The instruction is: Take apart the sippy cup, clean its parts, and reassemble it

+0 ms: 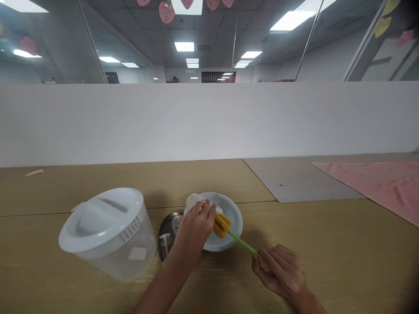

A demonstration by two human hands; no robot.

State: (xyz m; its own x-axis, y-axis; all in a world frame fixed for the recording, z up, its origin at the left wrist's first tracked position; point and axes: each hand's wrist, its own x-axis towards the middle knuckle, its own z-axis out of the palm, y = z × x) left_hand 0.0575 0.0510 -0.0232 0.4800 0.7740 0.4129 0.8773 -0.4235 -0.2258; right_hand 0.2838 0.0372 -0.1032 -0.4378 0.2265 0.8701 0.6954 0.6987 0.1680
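My left hand (199, 220) is closed over a pale, translucent bottle (193, 199), which the fingers mostly cover. Below it is a round white bowl (234, 218). In my right hand (279, 269), the fingers pinch the thin green handle of a sponge brush (223, 224). Its yellow sponge head lies over the bowl, right beside my left fingers and the bottle's whitish rim. Whether the sponge enters the bottle is hidden. Partly under my left forearm sits a round metal tray (161, 248) holding a small clear dome-shaped part (176, 223) and a white T-shaped piece (165, 237).
A large translucent bucket (122, 259) with a white lid (98, 222) stands left of the tray. A pink cloth (386, 185) lies at the right. Far left on the table is a flat pale piece (34, 172). A white wall (209, 122) with glass above borders the back.
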